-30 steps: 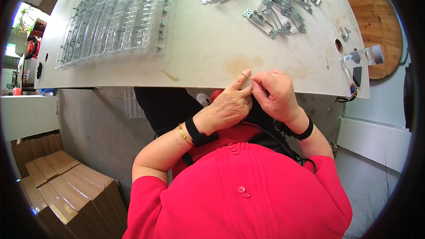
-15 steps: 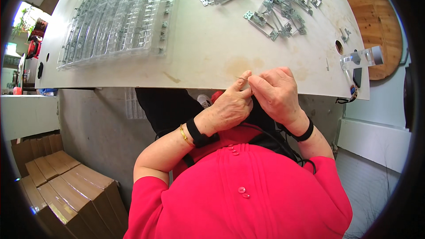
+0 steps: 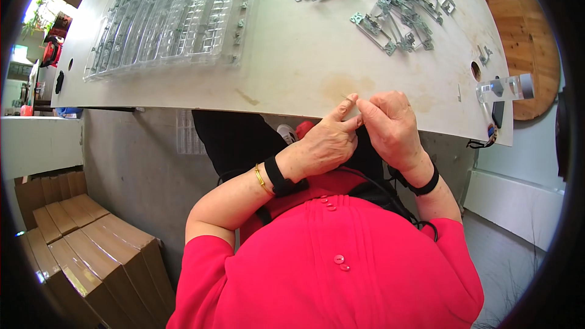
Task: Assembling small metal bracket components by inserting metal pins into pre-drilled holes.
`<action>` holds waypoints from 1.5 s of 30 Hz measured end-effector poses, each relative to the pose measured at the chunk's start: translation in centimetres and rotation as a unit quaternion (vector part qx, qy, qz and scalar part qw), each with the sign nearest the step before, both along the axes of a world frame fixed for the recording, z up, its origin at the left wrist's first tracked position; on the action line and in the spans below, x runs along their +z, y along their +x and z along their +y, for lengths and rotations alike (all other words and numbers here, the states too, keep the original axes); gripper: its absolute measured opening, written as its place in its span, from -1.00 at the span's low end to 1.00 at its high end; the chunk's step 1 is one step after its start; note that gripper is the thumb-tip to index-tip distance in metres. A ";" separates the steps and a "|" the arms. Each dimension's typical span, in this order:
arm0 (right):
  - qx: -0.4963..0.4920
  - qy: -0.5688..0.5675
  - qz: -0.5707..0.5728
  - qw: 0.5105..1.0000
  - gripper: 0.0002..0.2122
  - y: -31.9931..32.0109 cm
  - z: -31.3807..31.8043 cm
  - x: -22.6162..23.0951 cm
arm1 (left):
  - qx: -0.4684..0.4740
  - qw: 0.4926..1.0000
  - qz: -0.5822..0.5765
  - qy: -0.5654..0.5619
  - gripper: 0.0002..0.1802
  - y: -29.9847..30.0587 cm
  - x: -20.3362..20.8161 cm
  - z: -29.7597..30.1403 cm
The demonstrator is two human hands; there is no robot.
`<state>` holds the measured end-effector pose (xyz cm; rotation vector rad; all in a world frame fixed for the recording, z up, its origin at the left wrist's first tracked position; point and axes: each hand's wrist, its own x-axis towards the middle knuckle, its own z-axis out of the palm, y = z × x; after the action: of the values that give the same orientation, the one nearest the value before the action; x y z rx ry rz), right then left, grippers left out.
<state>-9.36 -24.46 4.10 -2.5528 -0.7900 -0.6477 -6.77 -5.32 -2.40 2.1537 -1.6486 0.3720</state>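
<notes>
My left hand [image 3: 324, 144] is palm down over the table's front edge, its index finger stretched out and another digit apart below it. A thin needle-like sliver [image 3: 345, 97] crosses that index fingertip. Close against it, my right hand [image 3: 393, 125] is closed in a pinch, thumb and forefinger together at the sliver's near end. The sliver is too small to name surely, and what lies inside the curled right fingers is hidden. Both wrists wear black bands; a gold bracelet [image 3: 260, 175] circles the left one.
On the white table [image 3: 286, 79], stacked clear plastic trays [image 3: 170, 21] of metal parts stand at left. Loose metal brackets [image 3: 396, 24] lie in a heap at far right. A clear bottle [image 3: 503, 89] lies by the right edge. Cardboard boxes [image 3: 100, 247] are stacked lower left.
The view has shifted slightly, so the table and its things appear a little further right and up. My hands keep nearly the same pose, the right still pinching at the left fingertip.
</notes>
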 end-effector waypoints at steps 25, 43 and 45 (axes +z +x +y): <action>-0.063 0.106 0.022 0.992 -0.78 0.3 -0.4 -0.1 | 0.011 0.989 -0.043 -0.144 -0.91 -0.6 0.1 -0.5; -0.004 0.060 0.027 0.998 -0.72 -1.6 1.0 -0.6 | 0.051 0.986 -0.077 0.137 -0.77 -1.8 -0.8 0.6; 0.000 0.061 0.026 0.998 -0.71 -1.5 1.0 -0.9 | 0.040 0.982 -0.089 0.163 -0.76 -1.7 -0.6 0.5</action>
<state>-10.91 -23.42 3.23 -2.4501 -0.7106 -0.6087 -8.48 -4.77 -2.99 2.4956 -1.8327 0.3458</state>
